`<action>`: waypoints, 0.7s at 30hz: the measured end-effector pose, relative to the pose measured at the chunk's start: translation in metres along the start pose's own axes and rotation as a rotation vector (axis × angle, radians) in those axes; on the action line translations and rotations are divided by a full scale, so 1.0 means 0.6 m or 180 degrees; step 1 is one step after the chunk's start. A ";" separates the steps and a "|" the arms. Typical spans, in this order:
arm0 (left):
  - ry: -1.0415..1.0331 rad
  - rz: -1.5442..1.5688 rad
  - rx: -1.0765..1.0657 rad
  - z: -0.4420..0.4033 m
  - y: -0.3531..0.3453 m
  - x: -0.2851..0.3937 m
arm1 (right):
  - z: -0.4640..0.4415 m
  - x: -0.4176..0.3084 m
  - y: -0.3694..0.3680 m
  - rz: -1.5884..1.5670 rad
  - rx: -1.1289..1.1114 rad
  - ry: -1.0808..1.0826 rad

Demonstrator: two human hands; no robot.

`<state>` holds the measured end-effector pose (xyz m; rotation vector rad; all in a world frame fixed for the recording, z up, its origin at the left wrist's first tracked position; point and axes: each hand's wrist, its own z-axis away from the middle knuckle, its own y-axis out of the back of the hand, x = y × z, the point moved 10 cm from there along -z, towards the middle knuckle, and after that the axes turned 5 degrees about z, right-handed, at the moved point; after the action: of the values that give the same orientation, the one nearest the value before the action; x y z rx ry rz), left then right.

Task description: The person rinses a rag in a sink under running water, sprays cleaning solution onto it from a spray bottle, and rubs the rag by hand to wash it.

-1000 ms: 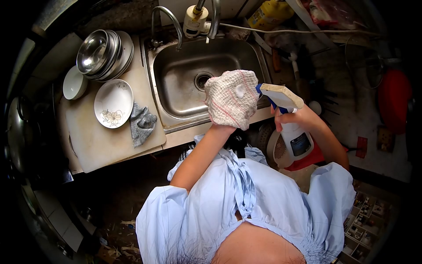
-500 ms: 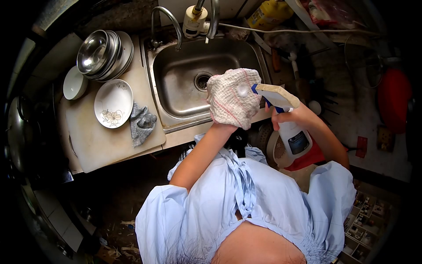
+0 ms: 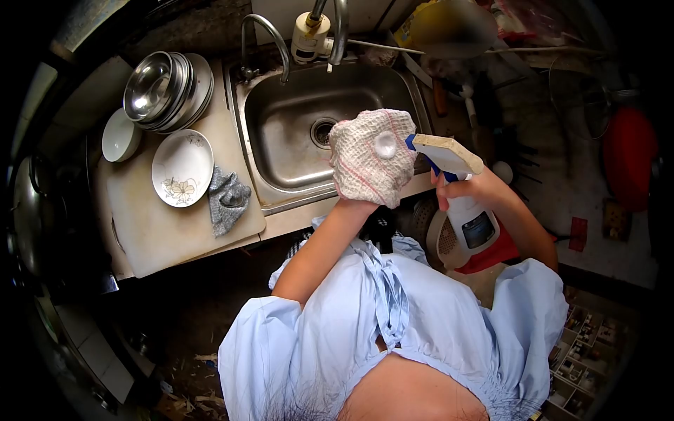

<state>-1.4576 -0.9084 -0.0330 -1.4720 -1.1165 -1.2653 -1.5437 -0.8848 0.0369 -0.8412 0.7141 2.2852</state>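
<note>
A white checked dishcloth (image 3: pixel 361 158) with pink lines covers my left hand (image 3: pixel 357 203), which holds it up over the sink's near edge. Only the wrist and the base of that hand show; its fingers are hidden by the cloth. White foam (image 3: pixel 385 144) sits on the cloth. My right hand (image 3: pixel 456 188) grips a white spray bottle (image 3: pixel 474 223) with fingers at the trigger. The bottle's blue nozzle points left at the foam, close to the cloth.
Behind the cloth is a steel sink (image 3: pixel 256 151) with a curved faucet (image 3: pixel 270 28). Stacked metal bowls (image 3: pixel 149 85), a white bowl (image 3: pixel 121 135), a flowered dish (image 3: pixel 182 165) and a grey rag (image 3: pixel 228 202) lie left, around a cutting board (image 3: pixel 151 242). A blurred patch hides part of the upper right.
The foam patch on the cloth has grown. A blurred round patch has appeared over the yellow container at the upper right. Both hands stay nearly in place.
</note>
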 end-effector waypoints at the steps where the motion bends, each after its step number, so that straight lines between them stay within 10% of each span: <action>1: -0.0002 0.0000 0.0003 0.001 0.001 0.003 | 0.003 -0.013 -0.001 0.0005 0.0043 0.0134; 4: -0.0317 -0.0308 0.0052 0.005 0.000 0.011 | 0.001 -0.021 -0.005 0.0074 -0.0015 0.0292; 6: 0.0114 0.3234 -0.0164 0.001 -0.021 -0.046 | 0.000 -0.020 -0.011 0.0142 -0.0120 0.0320; 12: -0.0173 0.1724 -0.0117 0.003 -0.006 -0.009 | 0.004 -0.009 -0.005 -0.0107 -0.0021 0.0147; 18: -0.0091 0.3180 0.0012 -0.001 -0.007 -0.043 | -0.005 -0.013 -0.013 0.0174 -0.0154 0.0322; 21: 0.0088 0.2124 0.0027 0.005 -0.005 -0.041 | -0.003 -0.010 -0.010 0.0101 -0.0062 0.0195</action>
<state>-1.4616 -0.9069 -0.0577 -1.6249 -0.5278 -0.8014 -1.5351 -0.8839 0.0381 -0.9186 0.7383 2.3065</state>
